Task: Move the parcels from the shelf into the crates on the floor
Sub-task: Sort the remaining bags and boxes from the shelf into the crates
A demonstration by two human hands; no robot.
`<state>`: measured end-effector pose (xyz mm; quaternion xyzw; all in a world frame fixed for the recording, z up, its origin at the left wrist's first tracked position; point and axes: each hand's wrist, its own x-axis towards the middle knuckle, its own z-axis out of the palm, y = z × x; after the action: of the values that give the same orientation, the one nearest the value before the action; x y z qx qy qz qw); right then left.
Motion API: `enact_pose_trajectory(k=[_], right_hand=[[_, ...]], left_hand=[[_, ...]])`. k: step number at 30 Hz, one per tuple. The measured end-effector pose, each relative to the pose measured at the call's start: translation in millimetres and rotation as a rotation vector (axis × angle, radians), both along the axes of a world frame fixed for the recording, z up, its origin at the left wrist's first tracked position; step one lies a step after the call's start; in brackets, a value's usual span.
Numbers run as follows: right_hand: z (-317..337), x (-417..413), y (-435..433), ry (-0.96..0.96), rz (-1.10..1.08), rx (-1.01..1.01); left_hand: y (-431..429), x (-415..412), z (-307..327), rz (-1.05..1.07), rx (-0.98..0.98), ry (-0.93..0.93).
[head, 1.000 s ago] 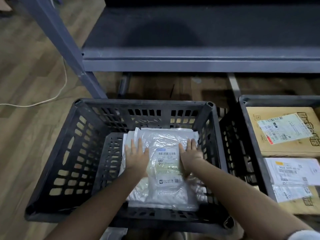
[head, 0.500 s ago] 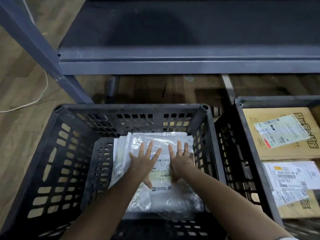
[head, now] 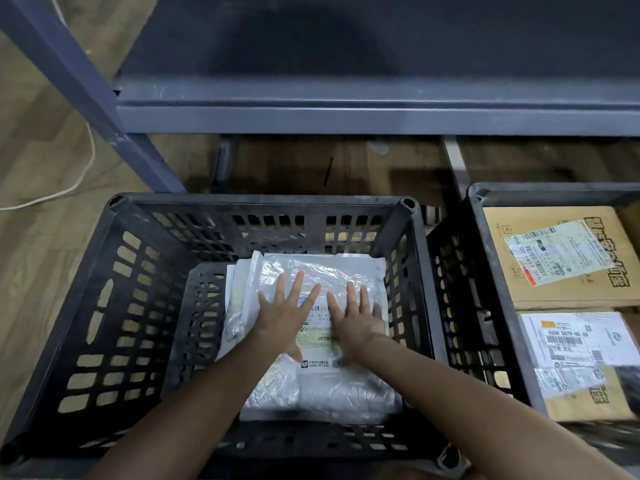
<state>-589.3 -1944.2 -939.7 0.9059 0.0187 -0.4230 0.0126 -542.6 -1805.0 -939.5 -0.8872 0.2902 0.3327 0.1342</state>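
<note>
Palms down now, left hand (head: 284, 315) and right hand (head: 358, 318) with fingers spread flat, pressing the white plastic parcel (head: 322, 337) onto the stack inside the black crate (head: 114, 306), likely to settle it level.

Upper cardboard box label (head: 557, 252): sideways digits "800", barcodes; small print illegible.
Lower white parcel label (head: 571, 337): roughly "0079-00", barcode.
Plastic mailer label (head: 320, 336): barcode, print too blurred.

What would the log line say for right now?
left hand: open, flat on plastic mailer | right hand: same | mailer: in left black crate
</note>
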Motion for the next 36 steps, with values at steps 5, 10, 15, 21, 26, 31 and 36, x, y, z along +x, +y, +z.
enact_pose_trajectory(k=[5,10,15,21,26,31,36], right_hand=[[-5.4,-19.6,-0.9,0.006,0.074,-0.094],[-22.5,-23.4,9.4,-0.036,0.062,-0.161],[-7.0,-10.4,3.2,0.025,0.08,-0.086],[82.5,12.3,-15.1,-0.139,-0.292,0.361],[192.2,8.9,-22.6,-0.313,-0.265,0.372],[322.3,5.0,-24.4,-0.347,-0.264,0.383],[486.1,3.2,-32.7,-0.447,-0.241,0.386]], left_hand=[[15.9,-27.6,-1.7,-0.098,0.029,0.033],[14.2,-29.1,-10.2,-0.073,0.035,0.068],[18.9,-19.3,0.1,-0.05,-0.015,0.1],[14.1,-7.9,89.9,0.107,-0.239,-0.039],[21.5,-10.5,203.5,0.267,-0.403,-0.08],[23.4,-14.2,340.4,0.335,-0.414,-0.133],[18.1,-14.0,500.3,0.345,-0.47,-0.223]])
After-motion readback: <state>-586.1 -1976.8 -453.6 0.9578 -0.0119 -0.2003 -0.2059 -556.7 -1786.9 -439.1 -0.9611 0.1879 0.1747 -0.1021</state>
